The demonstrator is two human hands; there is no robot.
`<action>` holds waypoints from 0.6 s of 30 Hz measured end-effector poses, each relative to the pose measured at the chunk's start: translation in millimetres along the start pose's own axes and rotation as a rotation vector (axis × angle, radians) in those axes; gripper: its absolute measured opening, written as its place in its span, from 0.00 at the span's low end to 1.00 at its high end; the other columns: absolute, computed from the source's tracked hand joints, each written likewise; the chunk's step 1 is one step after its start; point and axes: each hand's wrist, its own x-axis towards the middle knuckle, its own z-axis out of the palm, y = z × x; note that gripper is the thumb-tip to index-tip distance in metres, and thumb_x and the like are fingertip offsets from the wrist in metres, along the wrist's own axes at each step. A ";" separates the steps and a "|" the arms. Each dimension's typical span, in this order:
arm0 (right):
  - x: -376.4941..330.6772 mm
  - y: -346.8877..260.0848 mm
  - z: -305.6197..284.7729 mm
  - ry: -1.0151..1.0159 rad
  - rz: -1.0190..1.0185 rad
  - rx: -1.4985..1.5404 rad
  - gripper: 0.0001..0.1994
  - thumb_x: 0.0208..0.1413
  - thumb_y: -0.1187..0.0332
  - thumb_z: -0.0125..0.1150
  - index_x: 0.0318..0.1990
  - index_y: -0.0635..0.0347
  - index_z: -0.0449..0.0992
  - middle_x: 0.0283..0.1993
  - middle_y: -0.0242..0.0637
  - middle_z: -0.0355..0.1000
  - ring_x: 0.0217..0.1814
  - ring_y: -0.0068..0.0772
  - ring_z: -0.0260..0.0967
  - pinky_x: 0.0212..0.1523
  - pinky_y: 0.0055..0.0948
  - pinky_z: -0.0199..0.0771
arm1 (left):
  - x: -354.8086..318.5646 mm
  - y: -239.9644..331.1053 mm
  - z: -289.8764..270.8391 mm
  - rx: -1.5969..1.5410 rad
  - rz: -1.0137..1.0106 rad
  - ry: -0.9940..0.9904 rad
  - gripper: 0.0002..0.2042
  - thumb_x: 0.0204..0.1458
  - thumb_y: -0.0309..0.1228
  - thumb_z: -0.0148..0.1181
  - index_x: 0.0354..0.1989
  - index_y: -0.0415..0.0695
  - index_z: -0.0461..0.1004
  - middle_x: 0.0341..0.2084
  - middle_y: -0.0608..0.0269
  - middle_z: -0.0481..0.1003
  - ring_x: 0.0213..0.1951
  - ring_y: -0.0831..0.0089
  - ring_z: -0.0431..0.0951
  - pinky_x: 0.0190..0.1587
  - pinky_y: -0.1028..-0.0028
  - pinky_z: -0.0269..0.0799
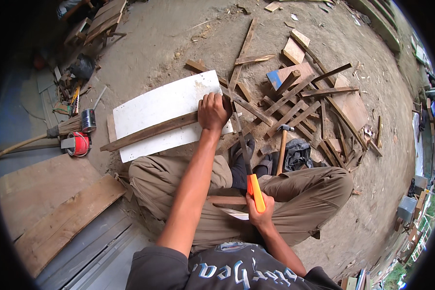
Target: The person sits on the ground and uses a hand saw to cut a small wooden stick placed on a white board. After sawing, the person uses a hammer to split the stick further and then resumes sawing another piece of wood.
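Note:
My right hand is wrapped around the orange and yellow handle of a handsaw, low in front of my shirt. The saw's narrow blade points away from me, and its far part lies against a dark wooden strip beside my left hand. My left hand is closed over the right part of that strip, fingers curled over its far edge. Beneath the strip lies a white board, in front of my crossed legs. The blade's exact contact with the wood is too small to tell.
A loose pile of wooden strips lies at the right. By my feet are a claw hammer and a black plastic bag. At the left sit a can, a red string reel, a broom and plywood.

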 end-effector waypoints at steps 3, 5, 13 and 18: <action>26.6 -7.7 2.0 0.010 -0.005 0.025 0.08 0.53 0.73 0.61 0.25 0.67 0.73 0.14 0.30 0.62 0.17 0.15 0.61 0.20 0.23 0.61 | 3.3 -1.9 -6.9 -0.010 0.013 -0.027 0.04 0.48 0.27 0.52 0.23 0.42 0.71 0.25 0.57 0.72 0.33 0.59 0.74 0.36 0.63 0.68; 68.6 -13.7 13.5 0.024 -0.007 0.058 0.08 0.54 0.73 0.60 0.25 0.67 0.72 0.15 0.30 0.61 0.17 0.16 0.59 0.19 0.24 0.60 | -1.1 -2.5 -4.0 -0.017 0.024 -0.023 0.04 0.47 0.26 0.53 0.23 0.42 0.71 0.25 0.57 0.72 0.32 0.59 0.74 0.36 0.63 0.67; 22.7 3.0 -5.1 -0.054 -0.027 -0.056 0.04 0.50 0.75 0.59 0.28 0.67 0.75 0.15 0.34 0.65 0.16 0.21 0.65 0.21 0.25 0.65 | -4.1 1.2 -5.2 -0.004 -0.004 -0.031 0.03 0.46 0.26 0.54 0.22 0.42 0.71 0.25 0.57 0.72 0.33 0.60 0.73 0.36 0.63 0.66; 20.2 -0.1 -7.1 -0.041 -0.095 -0.081 0.04 0.48 0.75 0.59 0.28 0.68 0.75 0.14 0.39 0.65 0.15 0.26 0.68 0.21 0.26 0.65 | -3.8 0.8 -8.4 -0.006 0.011 -0.037 0.04 0.47 0.26 0.54 0.23 0.42 0.71 0.24 0.57 0.72 0.32 0.60 0.74 0.36 0.63 0.67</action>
